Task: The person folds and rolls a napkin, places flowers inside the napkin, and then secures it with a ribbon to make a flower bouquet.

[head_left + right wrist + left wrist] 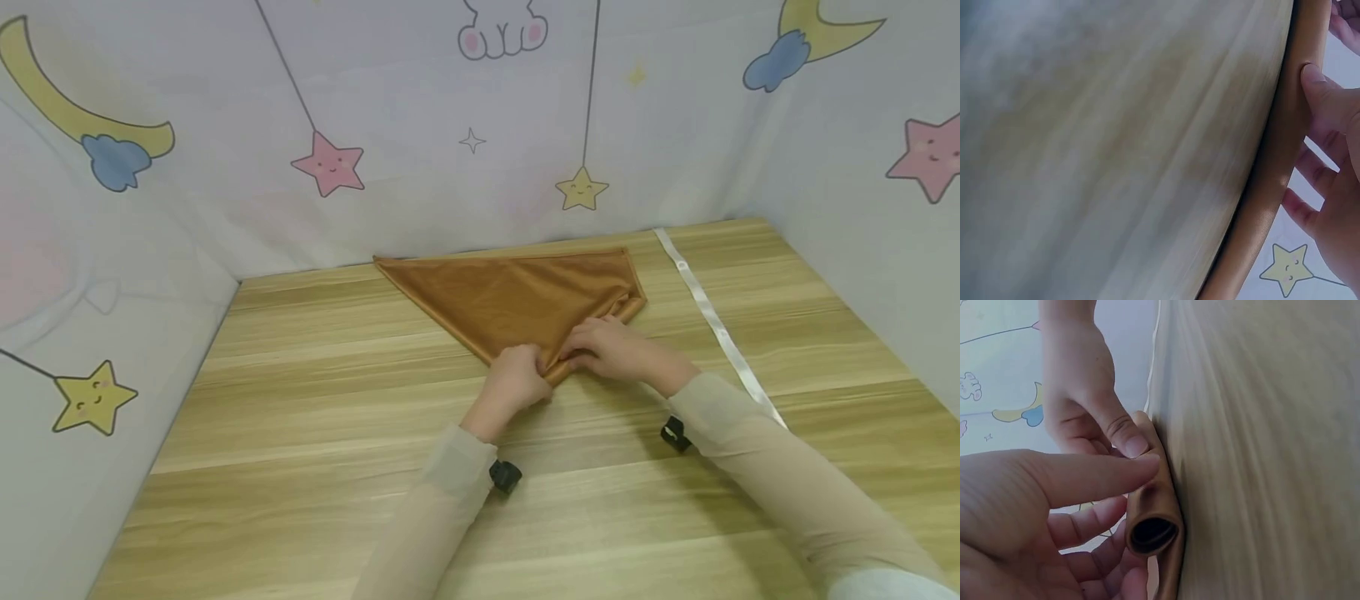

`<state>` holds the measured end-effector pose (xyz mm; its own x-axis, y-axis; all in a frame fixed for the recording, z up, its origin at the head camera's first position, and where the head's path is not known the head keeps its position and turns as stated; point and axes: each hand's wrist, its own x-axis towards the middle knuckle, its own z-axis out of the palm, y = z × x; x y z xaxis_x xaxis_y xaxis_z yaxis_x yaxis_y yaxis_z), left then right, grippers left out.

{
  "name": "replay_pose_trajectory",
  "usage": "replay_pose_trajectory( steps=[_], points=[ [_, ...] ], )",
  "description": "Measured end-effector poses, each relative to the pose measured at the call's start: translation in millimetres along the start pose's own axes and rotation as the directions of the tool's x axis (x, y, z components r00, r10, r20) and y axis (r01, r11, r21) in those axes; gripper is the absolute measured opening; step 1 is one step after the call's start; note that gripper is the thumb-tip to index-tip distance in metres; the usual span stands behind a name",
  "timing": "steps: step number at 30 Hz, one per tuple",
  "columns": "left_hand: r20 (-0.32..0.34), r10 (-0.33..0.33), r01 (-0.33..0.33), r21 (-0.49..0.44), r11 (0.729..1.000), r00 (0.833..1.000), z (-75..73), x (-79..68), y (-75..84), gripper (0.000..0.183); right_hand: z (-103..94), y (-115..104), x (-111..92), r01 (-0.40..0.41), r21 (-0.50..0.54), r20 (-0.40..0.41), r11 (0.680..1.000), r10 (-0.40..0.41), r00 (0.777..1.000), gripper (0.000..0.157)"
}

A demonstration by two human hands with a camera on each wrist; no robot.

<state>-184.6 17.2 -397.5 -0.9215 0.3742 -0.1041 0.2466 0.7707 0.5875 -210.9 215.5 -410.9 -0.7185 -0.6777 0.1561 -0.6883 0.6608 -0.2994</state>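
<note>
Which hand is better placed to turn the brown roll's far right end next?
Probably the right hand: it holds the brown roll nearer that end, while the left hand is by the opposite end.

From where I stand, no text, label, brand or number can be read: not on the brown cloth (pixel 495 300), nor on the white strip (pixel 714 321) to its right. The backdrop (pixel 450 208) behind the cloth shows drawn stars (pixel 328 164) and moons (pixel 39 83), with no legible lettering.

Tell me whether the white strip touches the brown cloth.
No, the head view shows bare tabletop between the white strip and the brown cloth.
</note>
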Motion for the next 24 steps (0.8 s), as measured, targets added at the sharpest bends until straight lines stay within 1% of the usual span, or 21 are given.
replay_pose_trajectory(
  steps=[4,8,11,15,20,24],
  points=[
    [-0.046,0.055,-0.050,0.089,0.995,0.997,3.4,0.9,-1.4,0.016,-0.6,-2.0,1.1,-0.024,0.005,0.015,1.000,0.024,1.000,0.015],
    [-0.079,0.068,-0.060,0.104,0.993,0.995,4.1,0.8,-2.5,0.010,-0.1,-1.2,0.9,-0.017,0.011,0.009,1.000,0.017,1.000,0.014],
    [-0.078,0.048,-0.042,0.084,0.996,0.996,2.7,-0.1,-2.2,0.012,0.6,0.4,0.2,-0.006,0.052,-0.009,0.999,0.006,1.000,0.013],
    [-0.061,-0.005,0.006,0.015,1.000,0.998,0.7,-1.6,-2.3,0.023,0.0,0.6,-0.9,-0.017,0.091,-0.007,0.996,0.017,1.000,0.015],
    [-0.024,-0.063,0.062,-0.058,0.996,0.998,-3.4,-2.0,-3.4,0.036,-0.2,0.4,0.1,-0.024,0.071,0.022,0.997,0.022,1.000,0.023],
    [0.033,-0.090,0.092,-0.069,0.993,0.995,-6.7,-1.7,-4.8,0.038,1.3,-0.4,2.6,-0.014,0.052,0.036,0.999,0.012,0.999,0.021]
  ],
)
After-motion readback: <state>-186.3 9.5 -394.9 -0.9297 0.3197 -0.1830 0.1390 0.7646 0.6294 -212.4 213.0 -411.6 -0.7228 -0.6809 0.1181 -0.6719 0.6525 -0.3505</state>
